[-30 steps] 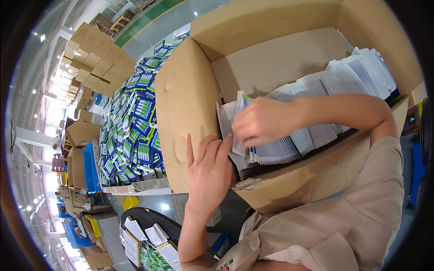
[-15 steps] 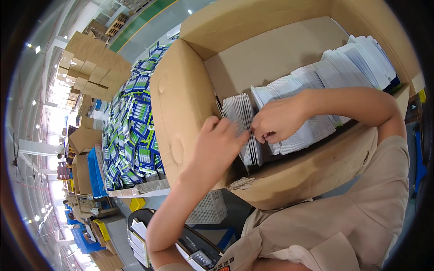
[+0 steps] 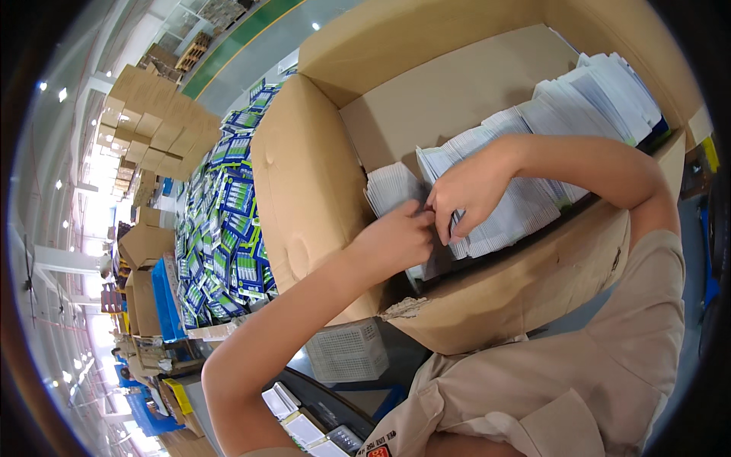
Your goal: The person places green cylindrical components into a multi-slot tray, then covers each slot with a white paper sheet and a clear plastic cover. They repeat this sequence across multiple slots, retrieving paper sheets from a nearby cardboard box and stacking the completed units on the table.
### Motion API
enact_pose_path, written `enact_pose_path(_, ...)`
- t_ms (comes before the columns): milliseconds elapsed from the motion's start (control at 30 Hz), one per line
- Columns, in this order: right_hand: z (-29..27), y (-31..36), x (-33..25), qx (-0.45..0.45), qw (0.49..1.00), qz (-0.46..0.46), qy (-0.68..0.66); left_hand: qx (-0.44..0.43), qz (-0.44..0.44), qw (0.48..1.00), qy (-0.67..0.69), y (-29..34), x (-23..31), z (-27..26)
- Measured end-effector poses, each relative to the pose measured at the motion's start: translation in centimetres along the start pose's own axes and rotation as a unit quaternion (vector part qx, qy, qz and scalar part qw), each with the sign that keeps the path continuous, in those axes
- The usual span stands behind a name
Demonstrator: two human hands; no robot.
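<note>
Inside a large open cardboard box (image 3: 472, 327), thin white cards stand on edge in a long row (image 3: 525, 160). A shorter stack of cards (image 3: 392, 183) stands at the left end, beside the box's left wall. My left hand (image 3: 396, 240) reaches over this stack with its fingers curled, at a thin greyish card (image 3: 440, 259) blurred by motion. My right hand (image 3: 476, 186) bends over the left end of the long row, its fingertips meeting those of my left hand. What the right fingertips pinch is hidden.
A heap of blue and green flat packs (image 3: 236, 206) covers a table left of the box. A pale perforated basket (image 3: 348, 352) stands below. Stacked cartons (image 3: 148, 126) and a blue bin (image 3: 166, 297) are farther left. White boxes (image 3: 304, 426) lie near my left elbow.
My left hand has moved right, from above the short stack to the fingertips of my right hand, and its fingers have curled in. My right hand has barely shifted.
</note>
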State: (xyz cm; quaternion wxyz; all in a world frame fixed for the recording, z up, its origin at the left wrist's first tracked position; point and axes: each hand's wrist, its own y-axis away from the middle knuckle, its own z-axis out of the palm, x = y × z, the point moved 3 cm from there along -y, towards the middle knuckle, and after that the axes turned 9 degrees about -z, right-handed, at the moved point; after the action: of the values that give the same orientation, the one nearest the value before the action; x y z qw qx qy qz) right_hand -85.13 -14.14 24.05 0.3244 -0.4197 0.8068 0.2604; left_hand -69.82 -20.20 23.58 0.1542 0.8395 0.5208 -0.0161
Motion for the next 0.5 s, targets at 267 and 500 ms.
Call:
enact_pose_path(267, -1.8, 1.8, 0.8, 0.025, 0.994, -0.032, -0.097, 0.125, -0.124, 0.965, 0.192, 3.2, -4.9, -3.3)
enact_pose_path(500, -0.4, 1.1, 1.6, 0.052, 0.998, -0.015, -0.015, 0.413, -0.33, 0.587, 0.613, 15.4, -2.4, -7.7)
